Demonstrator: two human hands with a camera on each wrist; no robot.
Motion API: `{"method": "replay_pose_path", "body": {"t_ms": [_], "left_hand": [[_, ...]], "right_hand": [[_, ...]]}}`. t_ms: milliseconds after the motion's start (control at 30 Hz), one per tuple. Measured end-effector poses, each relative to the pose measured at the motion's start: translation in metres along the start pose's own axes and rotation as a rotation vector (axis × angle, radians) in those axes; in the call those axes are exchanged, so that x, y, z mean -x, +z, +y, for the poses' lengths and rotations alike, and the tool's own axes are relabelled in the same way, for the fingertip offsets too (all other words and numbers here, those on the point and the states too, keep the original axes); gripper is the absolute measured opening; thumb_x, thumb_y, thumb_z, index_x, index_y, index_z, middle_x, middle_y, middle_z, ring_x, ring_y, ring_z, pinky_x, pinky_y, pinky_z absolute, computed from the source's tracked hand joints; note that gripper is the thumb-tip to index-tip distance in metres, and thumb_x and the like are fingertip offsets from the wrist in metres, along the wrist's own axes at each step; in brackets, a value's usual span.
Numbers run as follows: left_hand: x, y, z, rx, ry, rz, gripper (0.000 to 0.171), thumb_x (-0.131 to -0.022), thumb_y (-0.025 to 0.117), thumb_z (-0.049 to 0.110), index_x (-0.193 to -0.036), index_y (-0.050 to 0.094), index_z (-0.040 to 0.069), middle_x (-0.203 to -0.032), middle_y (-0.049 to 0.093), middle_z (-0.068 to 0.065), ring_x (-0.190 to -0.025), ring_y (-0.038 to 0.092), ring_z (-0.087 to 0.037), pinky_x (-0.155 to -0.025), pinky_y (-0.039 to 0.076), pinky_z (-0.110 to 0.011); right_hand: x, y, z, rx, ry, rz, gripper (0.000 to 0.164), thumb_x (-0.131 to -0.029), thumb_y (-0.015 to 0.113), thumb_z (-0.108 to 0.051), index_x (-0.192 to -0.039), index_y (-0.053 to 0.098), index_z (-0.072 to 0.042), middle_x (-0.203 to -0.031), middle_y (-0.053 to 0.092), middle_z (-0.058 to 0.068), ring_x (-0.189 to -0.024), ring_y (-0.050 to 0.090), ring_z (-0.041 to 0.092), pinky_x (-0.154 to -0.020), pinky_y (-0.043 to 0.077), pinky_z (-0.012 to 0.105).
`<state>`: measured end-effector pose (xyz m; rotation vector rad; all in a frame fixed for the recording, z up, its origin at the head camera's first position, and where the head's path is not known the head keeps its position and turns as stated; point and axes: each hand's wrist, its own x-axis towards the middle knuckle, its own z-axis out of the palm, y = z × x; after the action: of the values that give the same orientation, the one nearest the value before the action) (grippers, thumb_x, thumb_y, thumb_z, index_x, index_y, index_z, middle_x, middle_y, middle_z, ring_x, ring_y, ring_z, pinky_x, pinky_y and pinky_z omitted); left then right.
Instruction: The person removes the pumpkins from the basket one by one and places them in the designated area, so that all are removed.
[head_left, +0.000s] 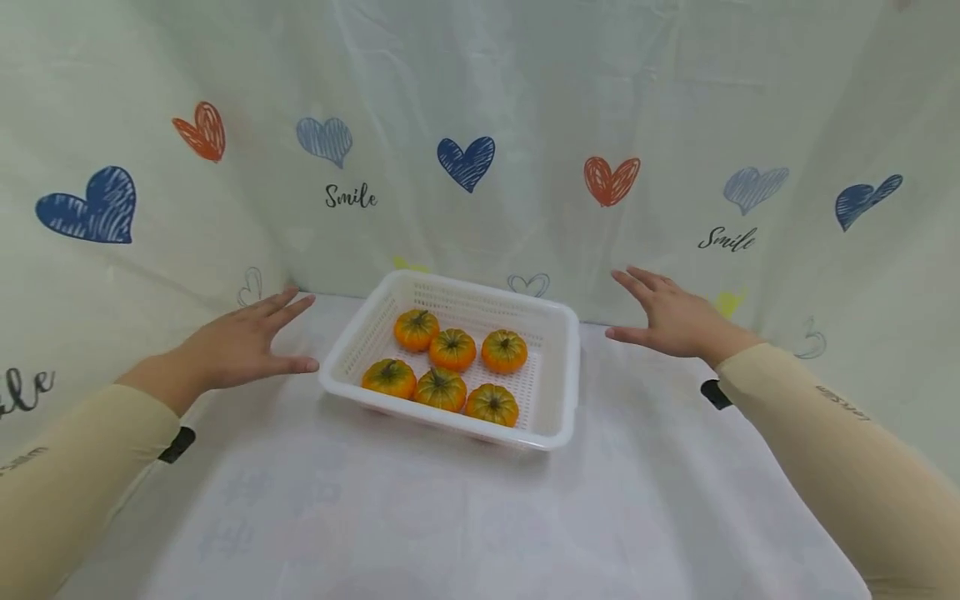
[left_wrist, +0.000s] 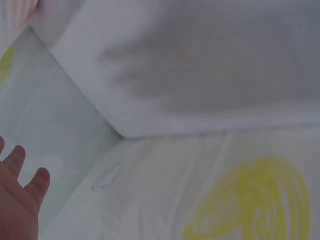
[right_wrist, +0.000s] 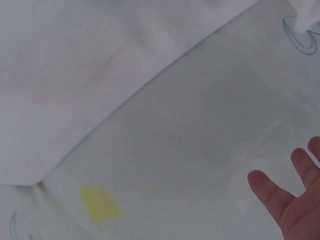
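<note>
Item, one basket point(head_left: 553, 375): white, perforated, set at a slight slant on the white table point(head_left: 450, 525), between the two hands as I watched through the head camera.

Item, six pumpkins point(head_left: 452, 350): orange with green tops, all inside the basket, a row of three along its near side and three more behind. Its right end lay bare.

Item, left hand point(head_left: 243, 346): fingers spread, thumb apart, holding nothing. The basket lay to its right, the near left corner just beside the thumb tip in my view.

Item, right hand point(head_left: 671, 317): likewise spread and holding nothing, thumb pointing toward the basket, which lay to its left across a wider gap. The pumpkins were well apart from it.

Item, two sleeves point(head_left: 832, 442): beige, lettered.

Item, one curtain point(head_left: 540, 83): pale, printed with hearts and "Smile" (my wrist cameras caught little beyond cloth, yellow print and some fingers).
</note>
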<state>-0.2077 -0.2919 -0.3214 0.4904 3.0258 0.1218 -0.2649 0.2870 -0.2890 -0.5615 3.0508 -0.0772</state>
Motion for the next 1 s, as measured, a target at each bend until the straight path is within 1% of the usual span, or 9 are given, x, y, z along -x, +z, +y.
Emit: {"method": "replay_pose_path", "body": {"t_ms": [167, 300, 433, 500, 633, 767, 833, 900, 1000], "left_hand": [[-0.003, 0.018, 0.018, 0.073, 0.06, 0.018, 0.106, -0.083, 0.057, 0.076, -0.161, 0.017, 0.017, -0.165, 0.011, -0.016, -0.142, 0.027, -0.048, -0.103, 0.033, -0.068], [-0.005, 0.035, 0.028, 0.1, 0.097, 0.025, 0.107, -0.081, 0.057, 0.078, -0.161, 0.019, 0.017, -0.166, 0.012, -0.012, -0.142, 0.029, -0.046, -0.104, 0.033, -0.066], [-0.009, 0.045, 0.036, 0.119, 0.095, 0.03, 0.105, -0.082, 0.056, 0.078, -0.16, 0.022, 0.017, -0.166, 0.014, -0.011, -0.141, 0.03, -0.045, -0.104, 0.035, -0.064], [-0.011, 0.049, 0.04, 0.135, 0.08, 0.025, 0.104, -0.083, 0.056, 0.077, -0.16, 0.022, 0.017, -0.166, 0.013, -0.01, -0.141, 0.03, -0.046, -0.104, 0.035, -0.064], [-0.012, 0.052, 0.044, 0.148, 0.064, 0.031, 0.104, -0.084, 0.056, 0.075, -0.161, 0.019, 0.016, -0.166, 0.01, -0.01, -0.142, 0.029, -0.046, -0.105, 0.035, -0.063], [-0.013, 0.05, 0.044, 0.104, 0.092, 0.056, 0.107, -0.083, 0.057, 0.076, -0.16, 0.019, 0.012, -0.166, 0.013, -0.01, -0.143, 0.029, -0.042, -0.107, 0.034, -0.061], [-0.014, 0.049, 0.044, 0.079, 0.112, 0.061, 0.109, -0.083, 0.056, 0.076, -0.16, 0.018, 0.009, -0.165, 0.015, -0.011, -0.144, 0.029, -0.039, -0.108, 0.034, -0.059], [-0.014, 0.048, 0.044, 0.06, 0.116, 0.057, 0.11, -0.083, 0.055, 0.077, -0.16, 0.016, 0.008, -0.165, 0.015, -0.011, -0.144, 0.03, -0.038, -0.109, 0.033, -0.057], [-0.014, 0.048, 0.044, 0.054, 0.114, 0.05, 0.111, -0.084, 0.055, 0.076, -0.16, 0.013, 0.008, -0.165, 0.014, -0.011, -0.143, 0.031, -0.038, -0.108, 0.034, -0.057]], "right_hand": [[-0.028, 0.003, -0.038, -0.093, -0.023, -0.015, 0.107, -0.079, 0.068, -0.07, -0.161, 0.016, -0.025, -0.164, 0.018, 0.014, -0.14, 0.032, 0.045, -0.098, 0.038, 0.068], [-0.048, 0.008, -0.066, -0.162, -0.07, -0.039, 0.11, -0.076, 0.072, -0.07, -0.161, 0.016, -0.028, -0.163, 0.021, 0.012, -0.136, 0.041, 0.04, -0.098, 0.042, 0.063], [-0.065, 0.014, -0.089, -0.217, -0.145, -0.085, 0.107, -0.077, 0.075, -0.064, -0.161, 0.018, -0.03, -0.159, 0.031, 0.013, -0.13, 0.05, 0.038, -0.098, 0.045, 0.059], [-0.07, 0.017, -0.098, -0.256, -0.18, -0.134, 0.102, -0.08, 0.077, -0.057, -0.161, 0.019, -0.031, -0.156, 0.036, 0.013, -0.127, 0.052, 0.038, -0.097, 0.046, 0.058], [-0.077, 0.022, -0.108, -0.34, -0.212, -0.264, 0.094, -0.085, 0.08, -0.039, -0.159, 0.024, -0.031, -0.153, 0.039, 0.016, -0.126, 0.053, 0.04, -0.096, 0.049, 0.054], [-0.084, 0.024, -0.111, -0.38, -0.192, -0.382, 0.089, -0.086, 0.08, -0.027, -0.159, 0.028, -0.028, -0.154, 0.037, 0.018, -0.127, 0.052, 0.042, -0.095, 0.05, 0.052], [-0.088, 0.024, -0.112, -0.391, -0.176, -0.426, 0.088, -0.087, 0.08, -0.022, -0.158, 0.029, -0.027, -0.155, 0.036, 0.019, -0.128, 0.051, 0.042, -0.097, 0.048, 0.053], [-0.091, 0.023, -0.113, -0.404, -0.16, -0.465, 0.088, -0.088, 0.079, -0.018, -0.159, 0.028, -0.026, -0.155, 0.035, 0.019, -0.128, 0.051, 0.041, -0.099, 0.047, 0.053], [-0.094, 0.022, -0.118, -0.398, -0.136, -0.505, 0.086, -0.088, 0.077, -0.014, -0.158, 0.029, -0.026, -0.156, 0.034, 0.018, -0.135, 0.043, 0.04, -0.102, 0.044, 0.053]]}}
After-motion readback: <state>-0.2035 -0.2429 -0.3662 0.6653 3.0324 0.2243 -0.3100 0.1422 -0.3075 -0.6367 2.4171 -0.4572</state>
